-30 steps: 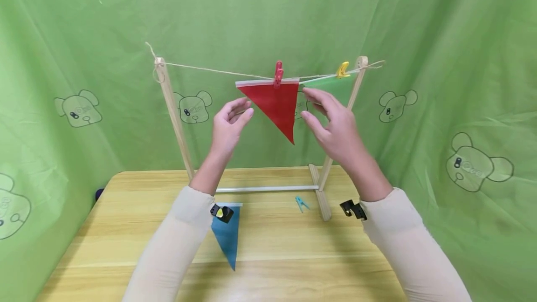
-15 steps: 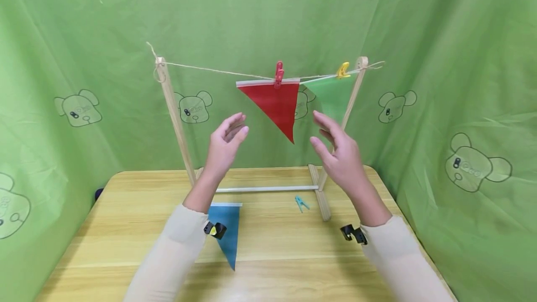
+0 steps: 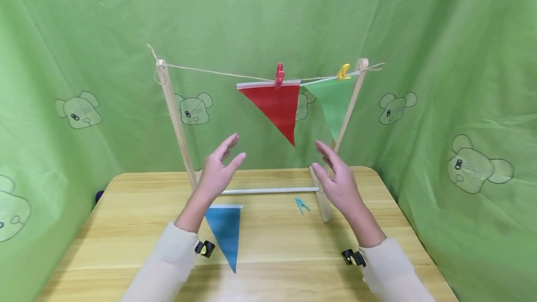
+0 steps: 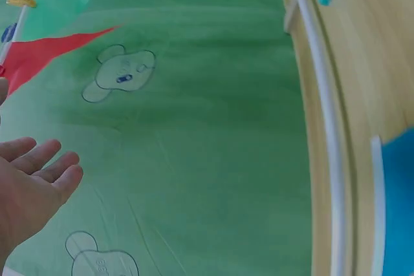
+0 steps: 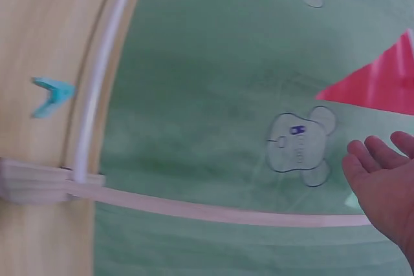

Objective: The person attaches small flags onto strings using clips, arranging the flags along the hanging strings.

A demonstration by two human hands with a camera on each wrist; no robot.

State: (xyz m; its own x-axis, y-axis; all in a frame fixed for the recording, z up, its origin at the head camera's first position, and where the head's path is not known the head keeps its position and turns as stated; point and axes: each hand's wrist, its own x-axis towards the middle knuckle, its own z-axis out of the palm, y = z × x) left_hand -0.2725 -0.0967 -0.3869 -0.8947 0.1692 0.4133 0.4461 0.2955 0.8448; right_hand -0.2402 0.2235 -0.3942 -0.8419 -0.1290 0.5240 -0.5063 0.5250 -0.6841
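When viewed from head height, find red flag (image 3: 274, 104) hanging tip down above the table (image 3: 277, 260), toward its far edge. Note red peg (image 3: 279, 76) clamping mid-hem to string (image 3: 218, 73). See green flag (image 3: 334, 99) hanging just beside, to the right, under yellow peg (image 3: 343, 72).

Place left hand (image 3: 219, 171) below and left of red flag, right hand (image 3: 340, 180) below and right, near green flag's tip; unable to tell how far behind the hand. Record fingers of both as released: loosely bent, thumbs apart, grasping nothing.

Trace string to tops of left post (image 3: 177, 122) and right post (image 3: 349, 111), joined low down by white bar (image 3: 270, 190) near the table's far edge.

Log blue flag (image 3: 227, 234) flat on the table, left of middle, white hem toward the far edge, tip toward the near edge. Spot blue peg (image 3: 301, 205) lying just left of foot (image 3: 325, 211) of right post, closer to the far edge than the near.

Add green curtain (image 3: 260, 22) behind and along both side edges, printed with animal heads (image 3: 194, 110).
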